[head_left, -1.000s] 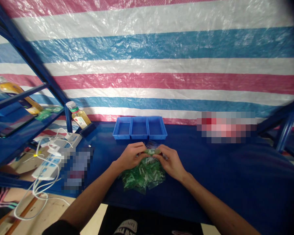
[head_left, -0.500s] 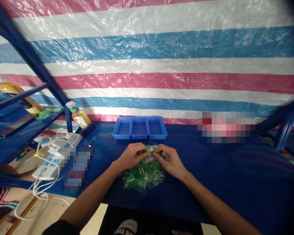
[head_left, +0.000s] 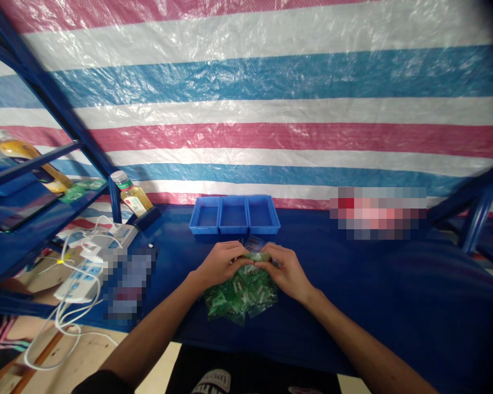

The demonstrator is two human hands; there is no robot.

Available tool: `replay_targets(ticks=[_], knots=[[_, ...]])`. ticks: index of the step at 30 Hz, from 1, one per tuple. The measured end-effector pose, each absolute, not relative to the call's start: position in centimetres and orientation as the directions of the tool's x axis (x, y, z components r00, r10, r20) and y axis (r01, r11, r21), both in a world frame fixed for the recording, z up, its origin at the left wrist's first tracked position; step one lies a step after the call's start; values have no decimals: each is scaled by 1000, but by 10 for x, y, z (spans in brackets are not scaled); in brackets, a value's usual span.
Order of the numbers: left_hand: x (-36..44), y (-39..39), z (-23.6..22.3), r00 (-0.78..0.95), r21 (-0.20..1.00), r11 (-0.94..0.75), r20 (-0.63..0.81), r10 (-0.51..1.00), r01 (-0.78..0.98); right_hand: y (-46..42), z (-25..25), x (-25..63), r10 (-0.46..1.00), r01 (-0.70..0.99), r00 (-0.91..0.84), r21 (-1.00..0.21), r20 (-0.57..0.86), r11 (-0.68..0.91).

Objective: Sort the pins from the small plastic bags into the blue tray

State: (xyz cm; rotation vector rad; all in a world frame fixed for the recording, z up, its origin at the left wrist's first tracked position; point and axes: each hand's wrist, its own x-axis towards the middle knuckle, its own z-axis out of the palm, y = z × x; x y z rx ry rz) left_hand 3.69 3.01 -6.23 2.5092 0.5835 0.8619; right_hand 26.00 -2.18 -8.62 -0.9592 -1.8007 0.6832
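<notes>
Between them, my left hand and my right hand pinch a small green plastic bag by its two sides. Both hands are closed, thumbs nearly meeting at the bag's near edge. What is inside this bag is too small to tell. Under and in front of my hands lies a pile of green clear bags with small pale pieces in them. Just beyond the fingers, a clear bag and a few tiny dark bits lie on the blue table.
A blue three-compartment tray stands behind my hands. To the left are a bottle, white power strips with loose cables, and a blurred flat object. Another blurred object sits back right. A striped sheet hangs behind.
The small bag has tilted, so it now shows as a narrow strip between my fingers. My thumbs have come closer together. The pile and tray stay in place.
</notes>
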Motion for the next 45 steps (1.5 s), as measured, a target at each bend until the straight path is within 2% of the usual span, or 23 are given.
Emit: replay_targets(ticks=[11, 18, 26, 36, 45], knots=[[38, 30, -61, 700, 516, -825, 501, 510, 232, -23, -84, 259, 829, 297, -237, -774, 507, 559], [35, 32, -62, 705, 538, -805, 469, 533, 250, -27, -78, 257, 870, 361, -218, -792, 442, 493], [33, 33, -63, 735, 506, -829, 464, 495, 239, -23, -88, 256, 859, 371, -188, -776, 476, 511], [37, 29, -57, 725, 529, -822, 481, 494, 209, -26, -86, 264, 845, 349, -193, -770, 498, 534], [36, 31, -64, 733, 478, -842, 473, 488, 251, -25, -81, 260, 855, 346, -201, -782, 478, 518]])
